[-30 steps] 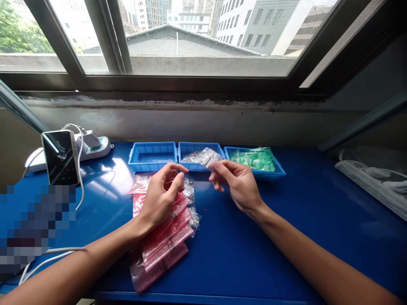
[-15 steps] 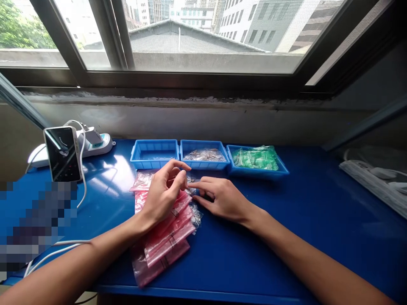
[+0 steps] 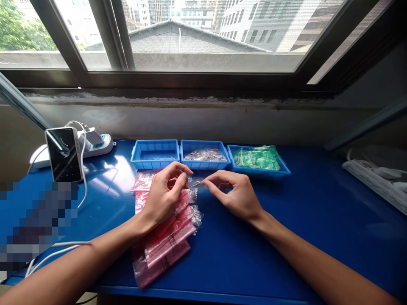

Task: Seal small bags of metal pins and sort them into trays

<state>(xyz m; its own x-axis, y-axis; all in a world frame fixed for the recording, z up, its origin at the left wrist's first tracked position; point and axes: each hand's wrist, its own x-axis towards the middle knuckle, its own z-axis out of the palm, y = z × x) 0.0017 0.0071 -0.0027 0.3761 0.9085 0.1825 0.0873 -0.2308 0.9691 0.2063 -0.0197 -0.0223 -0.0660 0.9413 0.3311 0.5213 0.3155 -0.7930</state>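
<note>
My right hand (image 3: 235, 190) pinches a small clear bag (image 3: 197, 183) between thumb and forefinger, and a thin metallic piece shows in it. Over a fanned stack of pink plastic bags (image 3: 168, 233) is my left hand (image 3: 167, 188), its fingers curled and its thumb close to the forefinger. What the left fingers hold, if anything, is hidden. Several small clear packets (image 3: 196, 217) with thin silvery parts stick out along the right side of the pink stack.
Three blue trays stand in a row behind my hands: the left tray (image 3: 154, 164) holds a few thin pieces, the middle one clear packets (image 3: 206, 155), the right one green packets (image 3: 257, 158). A phone (image 3: 63, 154) leans against a power strip (image 3: 108, 146) at left, with white cables.
My right hand has drawn back slightly to the right from the left hand, with the small clear bag pinched in it. The left hand has barely moved.
</note>
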